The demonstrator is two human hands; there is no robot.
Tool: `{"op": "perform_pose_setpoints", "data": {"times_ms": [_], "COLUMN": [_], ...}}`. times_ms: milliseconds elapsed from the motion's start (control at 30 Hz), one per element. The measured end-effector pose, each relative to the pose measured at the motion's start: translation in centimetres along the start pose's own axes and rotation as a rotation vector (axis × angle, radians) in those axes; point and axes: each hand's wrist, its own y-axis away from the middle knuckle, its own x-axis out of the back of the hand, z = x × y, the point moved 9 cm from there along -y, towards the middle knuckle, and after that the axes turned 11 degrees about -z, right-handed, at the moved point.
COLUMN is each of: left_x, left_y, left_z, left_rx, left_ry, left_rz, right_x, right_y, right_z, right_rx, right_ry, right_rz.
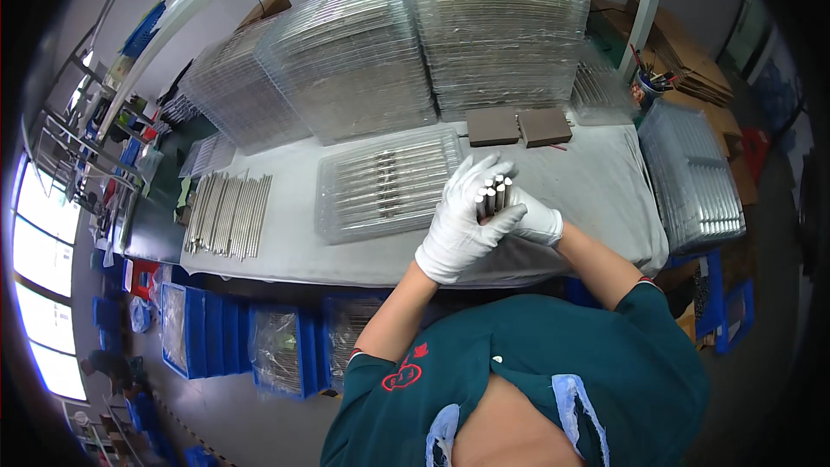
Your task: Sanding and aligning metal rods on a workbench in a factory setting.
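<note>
Both my hands wear white gloves and are raised over the front of the table. Between them is a bundle of several slim metal rods (494, 197), held upright with the bright ends up. My left hand (456, 223) closes around the bundle from the left, thumb across the near side. My right hand (538, 220) cups it from the right and behind, its fingers partly hidden. Just left of my hands lies a clear plastic tray (333, 227) with metal rods in rows. Further left, a flat row of loose metal rods (226, 214) rests on the grey cloth.
Tall stacks of clear trays (501, 43) line the table's back. Two brown blocks (493, 127) sit before them. Another tray stack (692, 177) stands at the right edge, near a cup of tools (648, 86). Blue bins (207, 333) stand below the grey-covered table (596, 182).
</note>
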Motion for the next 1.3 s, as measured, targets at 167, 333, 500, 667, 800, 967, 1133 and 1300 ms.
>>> {"op": "perform_pose_setpoints", "data": {"times_ms": [167, 333, 500, 667, 800, 967, 1133, 1300], "left_x": [-2.3, -3.5, -3.4, -3.7, -3.3, -5.1, -8.1, -11.7], "left_y": [0.6, 0.2, 0.2, -0.1, 0.2, 1.2, 2.8, 2.6], "left_z": [-2.4, -2.2, -3.0, -3.0, -2.5, -3.9, -5.3, -2.3], "left_rx": [0.238, 0.238, 0.303, 0.347, 0.342, 0.402, 0.322, 0.032], "left_ry": [0.611, 0.588, 0.542, 0.625, 0.644, 0.807, 0.397, 0.006], "left_rz": [-0.075, -0.139, 0.043, -0.019, -0.054, -0.049, -0.140, -0.398], "right_x": [-1.5, -2.1, -2.3, -2.2, 0.8, 6.1, -2.4, -6.0], "right_y": [1.6, 2.3, 2.4, 3.2, 4.4, 8.7, 9.8, 12.3], "right_z": [5.7, 8.6, 9.4, 8.9, 2.9, 0.0, 1.2, 1.6], "right_rx": [-0.020, -0.095, -0.141, -0.058, -0.091, 0.034, -0.541, -0.647], "right_ry": [-0.068, -0.077, 0.246, 0.417, 0.037, -0.105, -0.715, -1.349], "right_rz": [-0.125, -0.026, -0.058, -0.096, 0.136, 0.546, -0.144, -0.176]}}
